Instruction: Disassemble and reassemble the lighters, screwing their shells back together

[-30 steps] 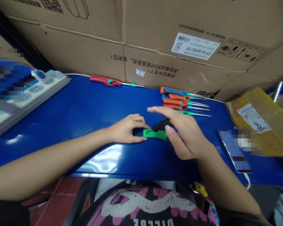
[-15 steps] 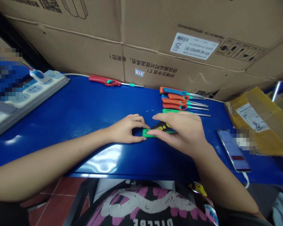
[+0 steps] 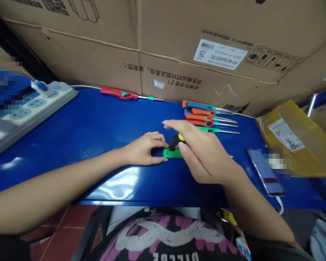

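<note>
A green long-necked lighter [image 3: 175,153] lies on the blue table, its handle end to the left. My left hand [image 3: 143,148] closes on that end, thumb on the near side and fingers on the far side. In my right hand [image 3: 206,152] is a black-and-yellow screwdriver [image 3: 175,140], mostly covered by the palm and fingers. Its black end is down at the lighter's handle; the tip cannot be made out. The right hand also hides most of the lighter's front part. Beyond it several lighters [image 3: 199,116], orange, blue and green, lie stacked in a row, metal necks to the right.
A red lighter [image 3: 116,92] lies at the back beside a large cardboard box [image 3: 97,54]. On the left is a white power strip [image 3: 35,108]. A phone [image 3: 266,174] on a cable and a yellow-taped parcel [image 3: 309,141] lie on the right of the blue table [image 3: 119,119].
My right hand has moved slightly left and turned, bringing the screwdriver steeper over the handle's end. Two tiny shiny pieces on the table are now out of sight there. My left hand stays put.
</note>
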A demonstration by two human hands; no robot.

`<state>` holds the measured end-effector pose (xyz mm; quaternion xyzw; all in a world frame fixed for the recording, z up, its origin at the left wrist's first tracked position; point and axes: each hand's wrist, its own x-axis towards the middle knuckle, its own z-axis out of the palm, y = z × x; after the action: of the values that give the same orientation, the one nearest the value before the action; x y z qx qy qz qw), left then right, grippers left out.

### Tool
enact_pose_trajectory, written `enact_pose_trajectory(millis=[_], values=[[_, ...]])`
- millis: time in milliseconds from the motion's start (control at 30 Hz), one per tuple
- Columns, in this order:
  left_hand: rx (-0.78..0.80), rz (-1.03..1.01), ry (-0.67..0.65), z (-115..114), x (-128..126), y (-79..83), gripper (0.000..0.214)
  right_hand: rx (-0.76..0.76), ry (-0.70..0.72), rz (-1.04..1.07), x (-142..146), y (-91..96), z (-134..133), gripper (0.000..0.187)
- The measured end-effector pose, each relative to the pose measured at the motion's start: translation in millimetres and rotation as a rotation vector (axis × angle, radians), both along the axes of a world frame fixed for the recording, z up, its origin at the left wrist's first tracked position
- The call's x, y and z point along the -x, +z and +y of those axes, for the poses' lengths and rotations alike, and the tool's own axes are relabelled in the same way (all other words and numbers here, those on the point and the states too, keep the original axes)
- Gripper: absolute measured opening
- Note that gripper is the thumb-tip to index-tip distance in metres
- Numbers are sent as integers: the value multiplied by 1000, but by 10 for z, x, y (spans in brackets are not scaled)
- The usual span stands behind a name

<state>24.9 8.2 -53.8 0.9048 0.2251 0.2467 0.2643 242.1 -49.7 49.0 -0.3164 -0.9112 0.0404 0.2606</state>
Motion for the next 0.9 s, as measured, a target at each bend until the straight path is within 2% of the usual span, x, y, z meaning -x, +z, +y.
enact_pose_trajectory(millis=[67, 167, 233, 367, 433, 500, 567, 600, 667, 733, 833, 900], values=[[-1, -2, -20, 0, -2, 0, 32, -3, 1, -21, 4, 16, -9, 37], [-4, -6, -38, 1, -4, 0, 27, -204, -85, -13, -8, -9, 15, 22], [-15, -5, -26, 2, -3, 3, 27, -258, -117, 17, -25, -24, 40, 24], [-21, 5, -19, 2, 0, 3, 32, 3, 17, 39, -57, -21, 63, 42], [-13, 0, -23, -1, -2, 2, 30, -18, 27, 36, -66, -34, 67, 37], [-11, 1, -20, -6, -4, 7, 28, -157, -35, 21, -76, -50, 72, 28], [-11, 12, -14, -10, -6, 17, 29, -219, -67, 11, -94, -48, 78, 33], [-12, 17, -12, -12, -7, 22, 30, -191, -48, 13, -107, -38, 79, 37], [-16, 17, -8, -14, -8, 27, 31, -24, 24, 8, -132, -10, 81, 44], [-16, 12, -9, -15, -9, 22, 31, 51, 83, 24, -145, 2, 81, 43], [-9, 13, 1, -19, -11, 4, 29, -109, 18, 45, -120, -25, 79, 32], [2, 20, 20, -26, -12, -5, 30, -215, -60, 38, -84, -35, 68, 36]])
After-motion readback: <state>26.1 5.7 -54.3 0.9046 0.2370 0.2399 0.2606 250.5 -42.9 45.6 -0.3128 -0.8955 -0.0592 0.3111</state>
